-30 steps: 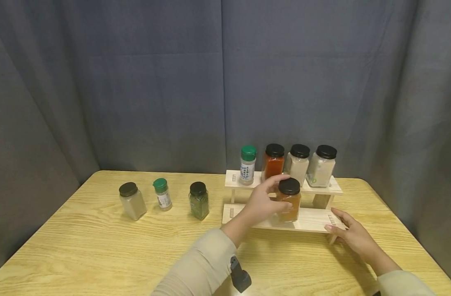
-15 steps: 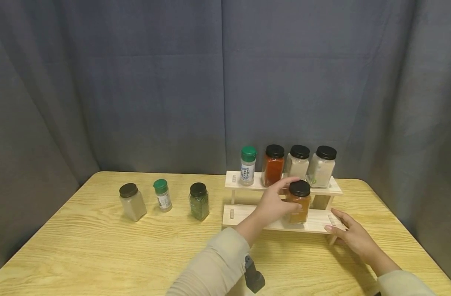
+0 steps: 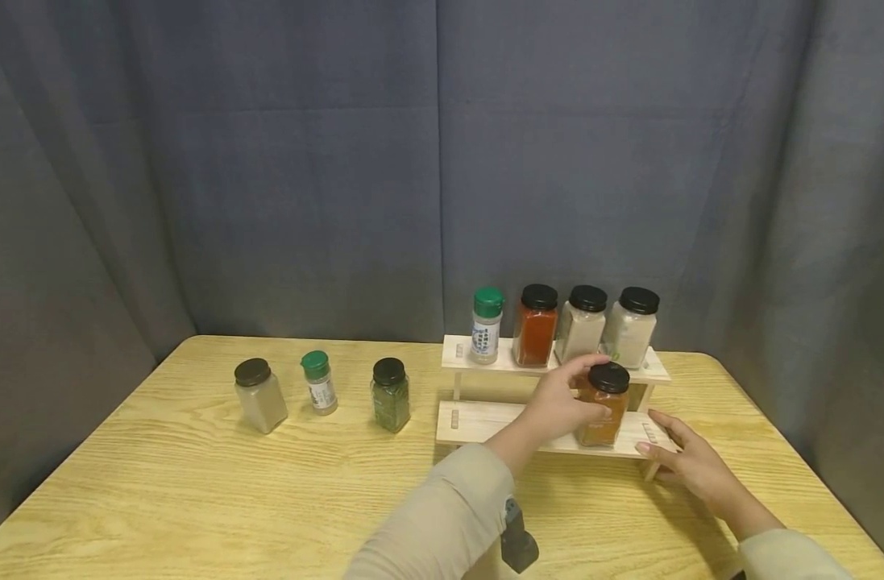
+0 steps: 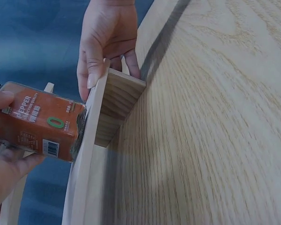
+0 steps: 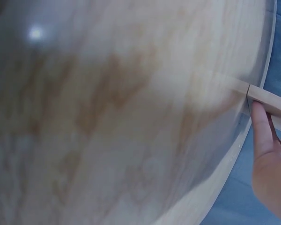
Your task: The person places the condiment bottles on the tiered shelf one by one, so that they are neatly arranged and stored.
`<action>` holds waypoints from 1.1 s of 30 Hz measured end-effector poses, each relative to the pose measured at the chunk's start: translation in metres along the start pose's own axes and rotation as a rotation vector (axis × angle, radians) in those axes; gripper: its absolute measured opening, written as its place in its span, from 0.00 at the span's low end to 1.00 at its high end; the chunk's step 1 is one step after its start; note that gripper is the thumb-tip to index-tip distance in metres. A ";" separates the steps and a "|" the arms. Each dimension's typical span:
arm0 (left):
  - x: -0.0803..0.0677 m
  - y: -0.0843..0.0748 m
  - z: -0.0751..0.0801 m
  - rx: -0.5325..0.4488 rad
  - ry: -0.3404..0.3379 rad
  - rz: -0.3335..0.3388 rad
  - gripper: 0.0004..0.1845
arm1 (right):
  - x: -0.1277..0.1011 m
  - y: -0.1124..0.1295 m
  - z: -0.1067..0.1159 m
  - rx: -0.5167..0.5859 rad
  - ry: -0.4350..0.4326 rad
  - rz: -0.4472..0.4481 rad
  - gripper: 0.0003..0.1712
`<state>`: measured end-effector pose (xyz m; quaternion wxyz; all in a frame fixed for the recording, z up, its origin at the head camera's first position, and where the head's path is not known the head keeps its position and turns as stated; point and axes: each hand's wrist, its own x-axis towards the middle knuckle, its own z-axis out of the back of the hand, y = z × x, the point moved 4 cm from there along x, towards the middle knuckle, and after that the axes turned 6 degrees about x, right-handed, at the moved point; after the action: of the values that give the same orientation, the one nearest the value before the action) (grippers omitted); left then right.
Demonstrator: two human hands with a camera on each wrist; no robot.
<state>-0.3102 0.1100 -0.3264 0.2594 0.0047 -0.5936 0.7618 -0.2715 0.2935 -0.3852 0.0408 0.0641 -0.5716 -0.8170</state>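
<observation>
A two-step wooden rack point(image 3: 485, 419) stands on the table's right half. My left hand point(image 3: 561, 403) grips an orange spice jar point(image 3: 604, 411) with a black lid, upright on the lower step near its right end. In the left wrist view the jar point(image 4: 37, 122) shows a label and barcode, with my left fingers point(image 4: 4, 168) round it. My right hand point(image 3: 684, 459) rests on the table with straight fingers touching the lower step's right end point(image 4: 119, 105). The right wrist view shows only a fingertip point(image 5: 264, 140) against the wood.
The upper step carries a green-capped bottle point(image 3: 487, 325), a red jar point(image 3: 537, 325) and two pale jars point(image 3: 583, 322) point(image 3: 632, 326). On the table's left stand a pale jar point(image 3: 259, 395), a green-capped bottle point(image 3: 318, 382) and a green-herb jar point(image 3: 390, 394). Grey curtain behind.
My left hand has slid the orange jar rightward along the lower step, towards its right end. The right hand has stayed at the shelf's end.
</observation>
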 end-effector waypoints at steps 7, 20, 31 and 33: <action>0.005 -0.002 -0.009 0.031 0.029 -0.020 0.33 | -0.001 0.000 -0.001 0.021 0.013 -0.011 0.43; 0.011 -0.002 -0.020 -0.023 0.047 -0.006 0.33 | -0.003 -0.001 0.006 0.045 0.054 0.005 0.42; 0.012 -0.001 -0.021 0.036 0.103 -0.027 0.34 | -0.001 -0.001 0.004 0.023 0.050 0.012 0.43; 0.011 -0.002 -0.019 0.076 0.119 -0.037 0.34 | -0.002 -0.001 0.002 0.028 0.049 0.012 0.43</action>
<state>-0.3136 0.1318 -0.3263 0.3077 -0.0200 -0.5478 0.7777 -0.2701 0.2957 -0.3857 0.0588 0.0814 -0.5823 -0.8068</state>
